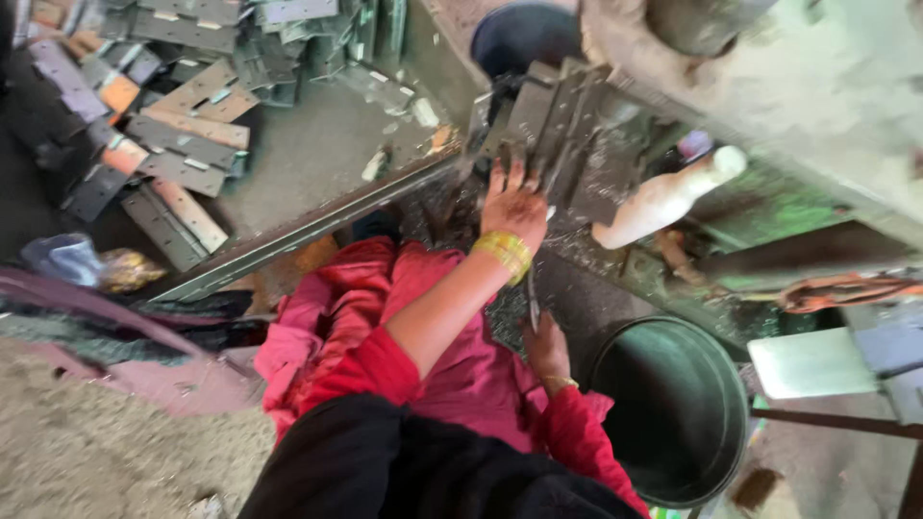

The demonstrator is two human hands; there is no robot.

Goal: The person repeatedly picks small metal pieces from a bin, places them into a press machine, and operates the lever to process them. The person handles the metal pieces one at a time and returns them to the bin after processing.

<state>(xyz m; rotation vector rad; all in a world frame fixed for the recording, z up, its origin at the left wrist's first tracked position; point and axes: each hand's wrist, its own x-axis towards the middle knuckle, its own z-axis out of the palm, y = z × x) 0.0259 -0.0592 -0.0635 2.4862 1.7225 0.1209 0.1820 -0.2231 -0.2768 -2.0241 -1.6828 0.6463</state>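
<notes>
Steel plates (173, 144) lie heaped across the far-left surface (317, 154), while a dark bucket (673, 404) stands near right. At the machine (577, 135), the left hand (512, 204) rests flat, fingers spread, on a slotted metal piece (553, 120). The right hand (546, 348) is closed on a thin rod (533, 303).

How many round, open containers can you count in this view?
2: a large dark bucket at lower right beside the right hand, and a dark round tub at top centre, partly hidden behind the machine.
</notes>
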